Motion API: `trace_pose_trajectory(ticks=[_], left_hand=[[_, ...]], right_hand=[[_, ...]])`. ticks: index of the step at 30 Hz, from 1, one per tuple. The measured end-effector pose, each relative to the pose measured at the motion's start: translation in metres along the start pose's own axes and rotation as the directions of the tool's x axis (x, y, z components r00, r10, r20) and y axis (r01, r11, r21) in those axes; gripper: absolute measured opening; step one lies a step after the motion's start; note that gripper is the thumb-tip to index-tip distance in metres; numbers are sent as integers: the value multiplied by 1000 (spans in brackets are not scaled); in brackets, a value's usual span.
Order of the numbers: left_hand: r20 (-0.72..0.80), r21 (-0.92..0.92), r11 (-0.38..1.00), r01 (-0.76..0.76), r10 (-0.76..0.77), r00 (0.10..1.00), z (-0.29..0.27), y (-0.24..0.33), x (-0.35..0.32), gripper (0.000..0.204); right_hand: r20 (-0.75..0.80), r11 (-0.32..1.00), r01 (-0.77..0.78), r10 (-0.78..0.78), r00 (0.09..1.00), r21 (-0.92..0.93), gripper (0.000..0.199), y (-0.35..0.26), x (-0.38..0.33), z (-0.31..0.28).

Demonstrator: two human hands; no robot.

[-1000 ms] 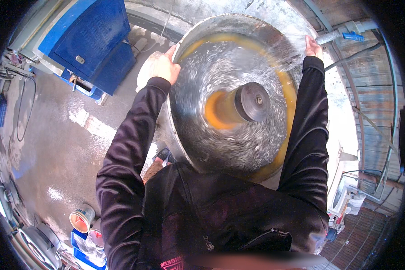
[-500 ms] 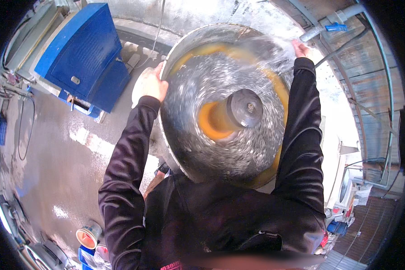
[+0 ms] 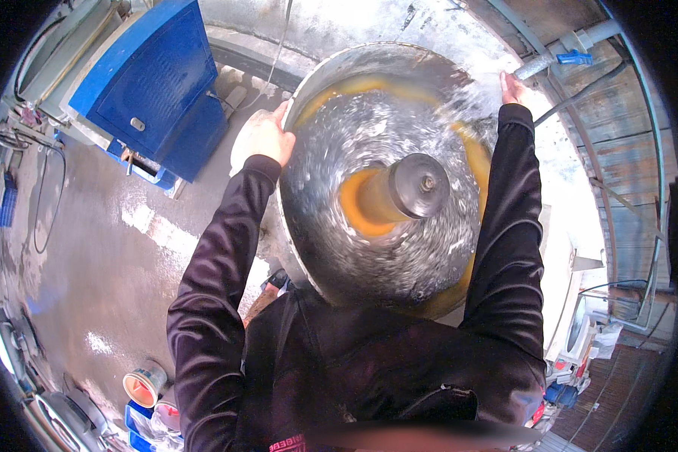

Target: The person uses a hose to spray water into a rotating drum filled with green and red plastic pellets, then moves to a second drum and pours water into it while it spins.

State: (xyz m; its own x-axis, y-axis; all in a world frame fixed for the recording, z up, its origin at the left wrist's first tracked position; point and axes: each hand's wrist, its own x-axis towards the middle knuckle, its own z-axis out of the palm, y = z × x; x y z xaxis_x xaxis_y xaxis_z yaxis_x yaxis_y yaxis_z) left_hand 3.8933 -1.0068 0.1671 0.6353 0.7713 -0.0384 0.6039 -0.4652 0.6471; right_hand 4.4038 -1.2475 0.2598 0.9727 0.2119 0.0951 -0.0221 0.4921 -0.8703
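Note:
A large round tub (image 3: 285,215) stands in front of me, its inside full of small shiny silvery pieces blurred by spinning. From its middle rises a thick column with a round grey cap (image 3: 422,186), yellow-orange around its base. My left hand (image 3: 270,138) is closed over the tub's left rim, beside a white rounded part (image 3: 241,145). At the far right rim, my right hand (image 3: 515,92) is curled just below the mouth of a grey pipe (image 3: 536,66). Water (image 3: 474,98) sprays from beside its fingers into the tub; whatever those fingers hold is hidden.
A blue cabinet-like machine (image 3: 147,94) stands at the far left on the wet floor (image 3: 90,248). The pipe carries a blue valve handle (image 3: 574,58). An orange-lined bucket (image 3: 143,384) and a blue crate (image 3: 139,422) are at the lower left. Corrugated panels (image 3: 625,143) line the right side.
The view has shifted slightly, so the tub and machine appear a little farther right. The pieces keep swirling and water keeps spraying. Both hands stay at the same spots by the rim.

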Motion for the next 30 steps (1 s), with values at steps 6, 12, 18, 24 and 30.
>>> trace_pose_trajectory(ticks=[6,12,18,24,30], left_hand=[[-88,-75,993,-87,81,993,5,-3,-1,64],[-52,-89,995,-43,39,998,3,-1,-1,61],[-50,-90,995,-53,48,998,-2,5,-3,64],[1,-85,996,-5,5,1000,-6,8,-5,64],[-6,-92,996,-9,9,1000,-2,5,-4,63]], right_hand=[[53,986,-49,59,997,-160,40,4,6,-9],[301,958,74,13,954,-278,34,5,28,-25],[114,980,-190,183,976,51,33,3,28,-42],[152,916,-287,337,929,-282,44,-6,13,-35],[300,204,271,127,946,-941,92,-20,-16,-3]])
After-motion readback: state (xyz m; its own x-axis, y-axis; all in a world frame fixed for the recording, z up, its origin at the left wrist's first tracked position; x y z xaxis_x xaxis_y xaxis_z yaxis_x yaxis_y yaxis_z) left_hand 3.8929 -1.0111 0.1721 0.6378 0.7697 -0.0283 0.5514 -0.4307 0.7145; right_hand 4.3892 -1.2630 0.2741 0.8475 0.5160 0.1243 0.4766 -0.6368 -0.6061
